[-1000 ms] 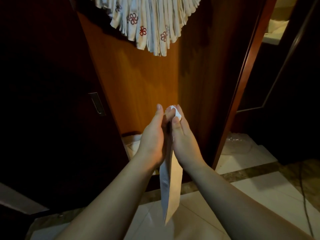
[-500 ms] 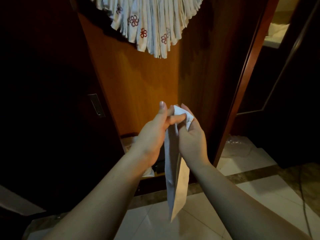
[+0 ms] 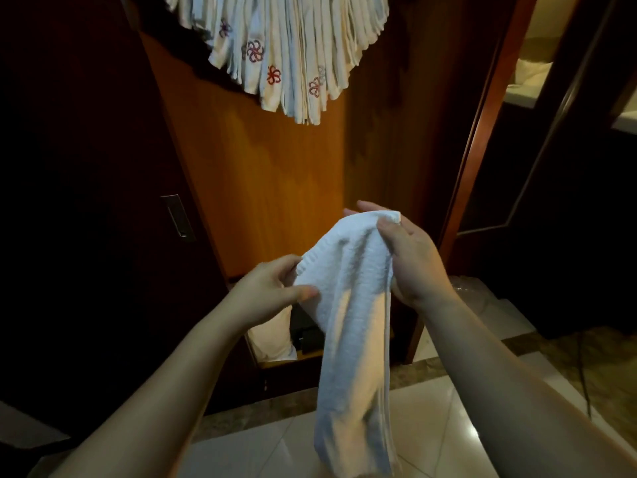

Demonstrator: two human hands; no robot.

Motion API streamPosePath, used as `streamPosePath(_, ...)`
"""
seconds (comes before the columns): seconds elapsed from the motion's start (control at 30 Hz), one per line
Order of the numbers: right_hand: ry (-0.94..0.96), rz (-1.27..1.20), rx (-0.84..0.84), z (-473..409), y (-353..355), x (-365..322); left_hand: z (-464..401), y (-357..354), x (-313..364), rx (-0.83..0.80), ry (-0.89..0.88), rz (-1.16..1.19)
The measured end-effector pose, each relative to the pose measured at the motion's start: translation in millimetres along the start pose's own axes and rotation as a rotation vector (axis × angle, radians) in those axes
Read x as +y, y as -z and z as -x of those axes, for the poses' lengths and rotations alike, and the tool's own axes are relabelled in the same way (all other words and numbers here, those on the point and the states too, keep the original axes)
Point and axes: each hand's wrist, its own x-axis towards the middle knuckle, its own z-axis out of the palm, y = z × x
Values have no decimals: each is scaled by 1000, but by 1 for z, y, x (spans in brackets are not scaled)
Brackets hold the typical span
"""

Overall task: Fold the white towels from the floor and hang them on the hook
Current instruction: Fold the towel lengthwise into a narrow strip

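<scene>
Many folded white cloths (image 3: 286, 53) already hang above the orange wooden panel (image 3: 262, 188), while below them left hand (image 3: 265, 293) and right hand (image 3: 410, 260) pinch another white terry towel (image 3: 351, 322), not yet hung.

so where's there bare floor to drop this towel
Bare pale floor tiles lie right of the hanging towel, between it and the right forearm. More tile shows by the door frame. The cabinet opening behind the left hand is crowded.
</scene>
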Motion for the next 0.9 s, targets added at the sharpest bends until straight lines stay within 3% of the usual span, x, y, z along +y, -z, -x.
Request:
streamPosePath(0.07,2,33,16,-1,9,-1,3,4,-6,0,-16,-268)
streamPosePath(0.13,10,139,1,0,19,-2,7,13,-3,29,-104,-336)
streamPosePath(0.33,21,712,-67,1,54,-19,7,50,21,155,-362,-645)
streamPosePath(0.57,-6,1144,-187,-21,64,-33,3,59,42,143,-437,-732)
streamPosePath(0.8,-9,1170,-180,-24,57,-25,-8,57,50,218,-252,-762)
streamPosePath(0.9,15,1155,-160,-25,54,-22,-13,51,48,268,-272,-806)
